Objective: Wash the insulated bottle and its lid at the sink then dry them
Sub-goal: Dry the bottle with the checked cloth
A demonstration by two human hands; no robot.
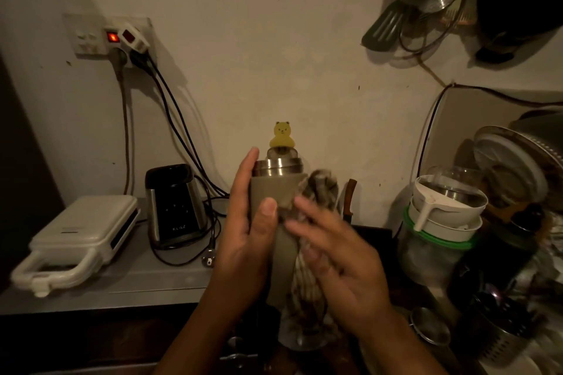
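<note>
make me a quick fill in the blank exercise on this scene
The left hand grips the ___.
The right hand presses a ___ against it.
The bear above its rim is ___.
The wall switch glows ___.
Missing: bottle; cloth; yellow; red.

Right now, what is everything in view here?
bottle: one, khaki with steel top, centre, held upright
cloth: one, checked, against the bottle's right side
bear figure: one, yellow, showing above the bottle's top
blender base: one, black and steel, counter left of the bottle
sandwich maker: one, white, counter far left
wall socket: one, white with lit red switch, upper left
containers: a stack, white and clear, right
utensils: several, dark, hanging upper right
left grip: one, wraps the bottle
right grip: one, on the cloth, blurred
</note>
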